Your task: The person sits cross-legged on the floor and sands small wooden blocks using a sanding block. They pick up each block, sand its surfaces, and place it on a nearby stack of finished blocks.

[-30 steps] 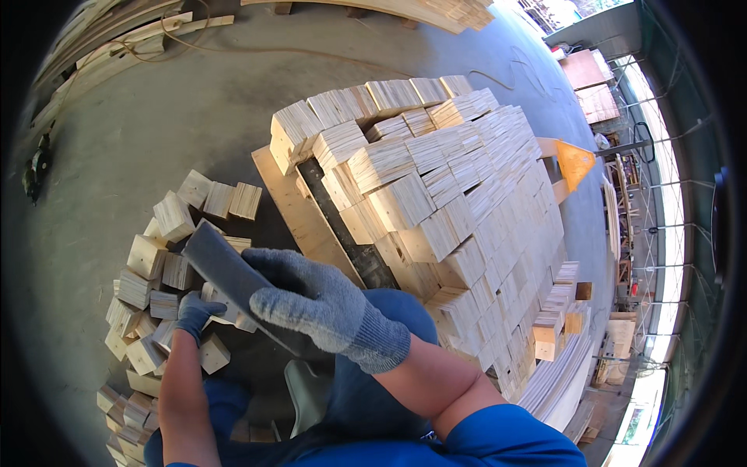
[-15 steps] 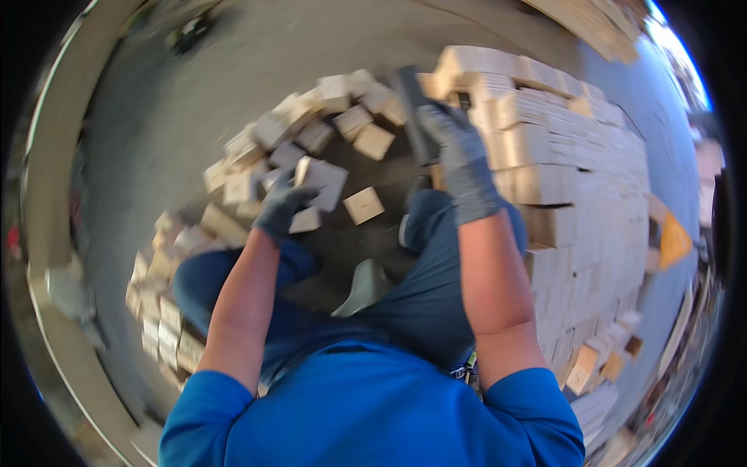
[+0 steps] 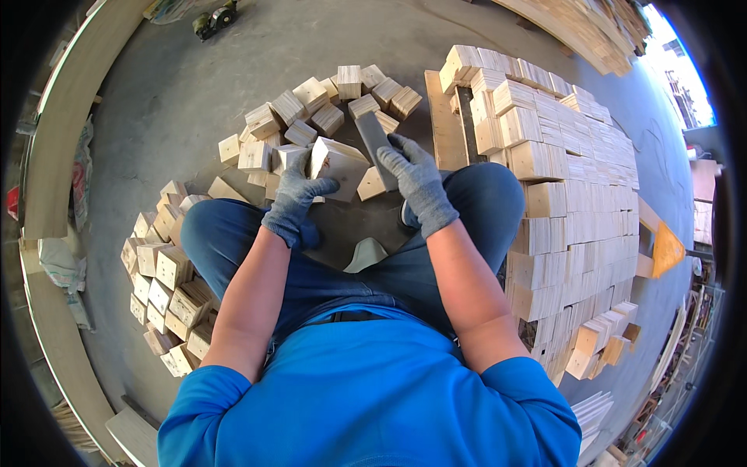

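In a grey knit glove, my left hand (image 3: 298, 194) grips a pale square wooden block (image 3: 341, 177) from its left side, with a dark mark on its face. Wrapped round a long dark-grey rectangular bar (image 3: 373, 144) is my right hand (image 3: 416, 173), also gloved. The bar stands tilted just right of the block; I cannot tell whether the two touch. Behind them, loose wooden blocks (image 3: 310, 95) lie heaped on the floor. One more block (image 3: 371, 184) shows partly below the bar.
To my right rises a tall, neat stack of wooden pieces (image 3: 576, 194), beside a wooden pallet board (image 3: 445, 117). Another pile of blocks (image 3: 171, 268) sits by my left knee. A yellow triangular part (image 3: 668, 249) stands beyond the stack. Long boards (image 3: 576, 27) lie far right.
My right hand has brought the dark bar leftward, away from the stack and close to the block. My left hand has moved slightly right with the block, now tilted more upright.
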`<state>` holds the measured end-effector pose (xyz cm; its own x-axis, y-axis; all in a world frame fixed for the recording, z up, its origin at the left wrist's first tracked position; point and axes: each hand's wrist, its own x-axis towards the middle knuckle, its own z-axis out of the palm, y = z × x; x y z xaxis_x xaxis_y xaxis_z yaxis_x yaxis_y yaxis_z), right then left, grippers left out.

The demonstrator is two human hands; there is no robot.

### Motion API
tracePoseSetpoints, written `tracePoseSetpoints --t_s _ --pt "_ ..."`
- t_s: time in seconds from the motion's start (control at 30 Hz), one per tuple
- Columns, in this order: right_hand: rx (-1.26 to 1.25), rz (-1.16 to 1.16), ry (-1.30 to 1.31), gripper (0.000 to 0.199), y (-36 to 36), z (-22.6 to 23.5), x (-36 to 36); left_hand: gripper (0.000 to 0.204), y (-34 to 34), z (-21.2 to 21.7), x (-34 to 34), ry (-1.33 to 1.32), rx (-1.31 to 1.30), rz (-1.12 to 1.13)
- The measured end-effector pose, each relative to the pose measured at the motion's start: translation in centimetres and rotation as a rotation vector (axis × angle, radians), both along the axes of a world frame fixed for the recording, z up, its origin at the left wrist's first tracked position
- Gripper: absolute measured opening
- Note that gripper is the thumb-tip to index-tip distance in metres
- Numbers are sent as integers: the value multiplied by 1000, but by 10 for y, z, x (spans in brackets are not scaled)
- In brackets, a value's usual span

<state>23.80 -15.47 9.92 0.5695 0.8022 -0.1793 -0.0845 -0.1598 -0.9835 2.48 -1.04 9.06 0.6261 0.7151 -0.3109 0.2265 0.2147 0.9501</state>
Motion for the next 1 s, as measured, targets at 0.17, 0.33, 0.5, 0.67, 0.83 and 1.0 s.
tracePoseSetpoints --t_s 0.17,0.33,0.5,0.67,0.83,1.0 --pt "37 -129 237 53 -15 -6 -10 72 9 -9 -6 -433 -385 76" --pt "126 -207 215 57 -6 1 -21 66 4 -2 0 -512 -743 239" --pt "188 -153 -63 64 16 -17 -53 67 -11 -20 16 -579 -839 263" --pt "41 -109 -435 68 9 -11 -63 73 -10 -27 12 -669 -883 204" --pt "23 -96 -504 67 6 6 -62 80 -15 -27 7 -742 -895 154" --pt "22 -100 -280 66 17 -2 -53 77 -14 -29 10 -709 -835 120"
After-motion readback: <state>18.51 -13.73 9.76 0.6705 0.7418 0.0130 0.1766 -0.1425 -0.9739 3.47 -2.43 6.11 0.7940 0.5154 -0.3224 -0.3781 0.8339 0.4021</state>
